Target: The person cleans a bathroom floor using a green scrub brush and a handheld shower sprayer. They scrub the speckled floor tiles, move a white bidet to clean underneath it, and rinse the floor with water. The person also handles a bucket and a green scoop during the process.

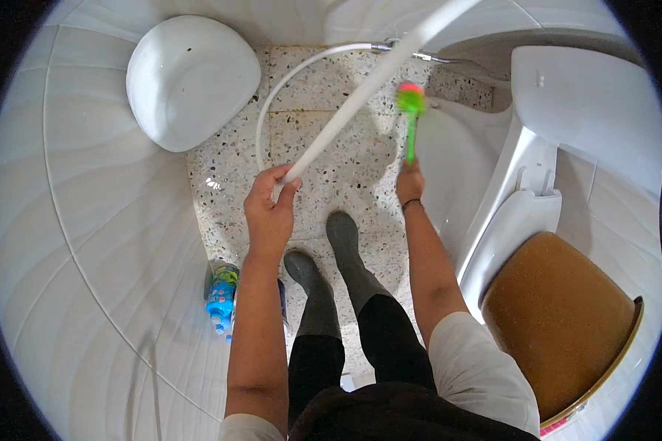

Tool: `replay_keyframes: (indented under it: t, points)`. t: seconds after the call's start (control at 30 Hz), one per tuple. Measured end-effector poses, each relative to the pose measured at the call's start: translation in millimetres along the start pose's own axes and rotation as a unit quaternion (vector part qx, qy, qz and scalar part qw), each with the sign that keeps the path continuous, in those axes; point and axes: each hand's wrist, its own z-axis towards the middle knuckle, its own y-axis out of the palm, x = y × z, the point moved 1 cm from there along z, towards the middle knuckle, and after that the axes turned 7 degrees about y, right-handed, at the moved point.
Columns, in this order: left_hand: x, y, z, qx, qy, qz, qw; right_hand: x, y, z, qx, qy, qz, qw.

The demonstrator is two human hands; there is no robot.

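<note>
We pinched a white tube [379, 79], left hand [268, 209] | gripped a green brush [411, 110], right hand [410, 182] | stood in boots [343, 235] on speckled floor [331, 165]

Passage: speckled floor [349, 158] between basin [191, 81] and toilet [581, 103]. Obstacles: white hose [371, 84], slanting across it from left hand [270, 213] to upper edge; blue bottle [220, 298], lower left; brown seat [559, 316], lower right.

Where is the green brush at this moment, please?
In the head view, the green brush is above and right of the picture's centre, held in the right hand, with its bristle end to the right of the white tube.
</note>
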Motion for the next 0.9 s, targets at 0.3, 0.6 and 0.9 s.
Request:
replay_keyframes:
  t: [0.3,0.6,0.9]
  points:
    - [6,34,2,0.016,0.041,0.126,0.991,135,-35,-176,-0.109,0.154,-0.075,0.979]
    - [61,-46,-201,-0.163,-0.128,0.187,0.960,-27,-92,-90,0.020,0.170,0.498,0.850]
    - [108,-68,-268,-0.119,-0.109,0.334,0.929,-36,-89,-7,-0.114,0.237,0.510,0.819]
